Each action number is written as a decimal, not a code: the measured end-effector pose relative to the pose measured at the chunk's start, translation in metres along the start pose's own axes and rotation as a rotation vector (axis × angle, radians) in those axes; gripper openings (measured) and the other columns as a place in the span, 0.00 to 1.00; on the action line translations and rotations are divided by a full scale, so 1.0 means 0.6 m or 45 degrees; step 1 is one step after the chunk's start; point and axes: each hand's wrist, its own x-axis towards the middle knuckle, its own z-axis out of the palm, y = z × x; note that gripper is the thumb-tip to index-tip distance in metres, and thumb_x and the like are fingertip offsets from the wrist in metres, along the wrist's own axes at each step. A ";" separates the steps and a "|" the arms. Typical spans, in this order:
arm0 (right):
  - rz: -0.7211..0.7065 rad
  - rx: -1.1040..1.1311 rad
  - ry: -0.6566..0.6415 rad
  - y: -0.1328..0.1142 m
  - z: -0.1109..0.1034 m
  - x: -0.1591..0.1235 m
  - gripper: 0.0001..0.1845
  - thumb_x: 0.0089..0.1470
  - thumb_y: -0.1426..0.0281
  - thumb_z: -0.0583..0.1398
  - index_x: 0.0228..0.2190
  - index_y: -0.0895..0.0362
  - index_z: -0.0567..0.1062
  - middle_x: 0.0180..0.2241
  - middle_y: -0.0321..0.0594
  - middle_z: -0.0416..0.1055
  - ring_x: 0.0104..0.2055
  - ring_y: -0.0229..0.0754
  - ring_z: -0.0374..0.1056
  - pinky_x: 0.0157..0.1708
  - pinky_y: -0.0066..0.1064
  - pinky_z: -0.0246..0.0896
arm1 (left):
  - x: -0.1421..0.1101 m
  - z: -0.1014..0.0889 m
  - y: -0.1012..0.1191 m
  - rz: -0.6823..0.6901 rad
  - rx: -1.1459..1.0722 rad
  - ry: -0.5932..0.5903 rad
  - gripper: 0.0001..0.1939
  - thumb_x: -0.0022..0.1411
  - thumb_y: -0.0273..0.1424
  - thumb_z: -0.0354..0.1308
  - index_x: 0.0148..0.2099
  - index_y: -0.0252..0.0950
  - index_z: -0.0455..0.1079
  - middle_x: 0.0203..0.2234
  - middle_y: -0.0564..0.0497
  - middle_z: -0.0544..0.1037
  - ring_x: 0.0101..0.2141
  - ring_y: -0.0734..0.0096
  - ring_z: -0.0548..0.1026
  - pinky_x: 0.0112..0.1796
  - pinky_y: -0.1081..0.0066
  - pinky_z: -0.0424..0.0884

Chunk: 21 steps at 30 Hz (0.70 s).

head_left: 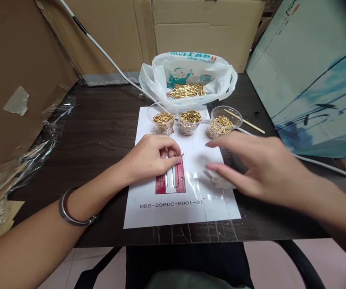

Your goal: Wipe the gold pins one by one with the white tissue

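Note:
Between thumb and forefinger, my left hand [157,157] pinches a small brass pin [182,155] above the printed sheet [149,216]. Below it shows a red and white picture [173,180] on that sheet. My right hand [251,164] is slightly blurred, thumb and forefinger spread with nothing visible between them. It hovers at the sheet's right side, over a crumpled white tissue-like wad [219,180]. Three clear plastic cups stand along the sheet's far edge: a left cup [162,120], a middle cup [190,122] and a right cup [222,124]. Each holds many small golden pins.
Behind the cups sits an open white plastic bag [151,82] with more golden pins [188,90]. A thin wooden stick [253,126] leans by the right cup. A white cable [109,58] crosses the dark table [100,120]. Cardboard [109,36] walls the back and left.

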 end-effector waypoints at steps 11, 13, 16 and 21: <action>0.416 -0.167 -0.260 0.101 -0.033 0.107 0.09 0.50 0.66 0.64 0.34 0.53 0.83 0.21 0.36 0.71 0.24 0.38 0.63 0.27 0.34 0.54 | 0.002 -0.003 0.006 0.016 -0.020 -0.052 0.04 0.59 0.29 0.62 0.33 0.35 0.78 0.26 0.54 0.75 0.27 0.80 0.68 0.30 0.77 0.63; 0.456 -0.157 -0.335 0.101 -0.032 0.114 0.08 0.49 0.66 0.65 0.33 0.52 0.83 0.22 0.38 0.73 0.27 0.40 0.66 0.28 0.34 0.56 | 0.002 -0.007 0.005 0.012 -0.012 -0.076 0.04 0.58 0.28 0.62 0.33 0.35 0.78 0.26 0.54 0.75 0.26 0.80 0.69 0.29 0.77 0.64; 0.449 -0.174 -0.336 0.103 -0.028 0.119 0.06 0.48 0.68 0.65 0.30 0.53 0.83 0.21 0.37 0.72 0.28 0.39 0.67 0.28 0.33 0.56 | 0.001 -0.013 0.004 0.044 0.027 -0.136 0.04 0.58 0.28 0.62 0.33 0.35 0.78 0.26 0.54 0.77 0.27 0.79 0.71 0.32 0.77 0.65; 0.406 -0.121 -0.187 0.119 -0.016 0.113 0.06 0.47 0.69 0.65 0.28 0.57 0.83 0.19 0.32 0.72 0.25 0.32 0.64 0.27 0.30 0.51 | 0.001 -0.018 0.001 0.177 0.175 -0.167 0.06 0.60 0.26 0.58 0.35 0.35 0.78 0.30 0.53 0.79 0.32 0.74 0.74 0.37 0.73 0.66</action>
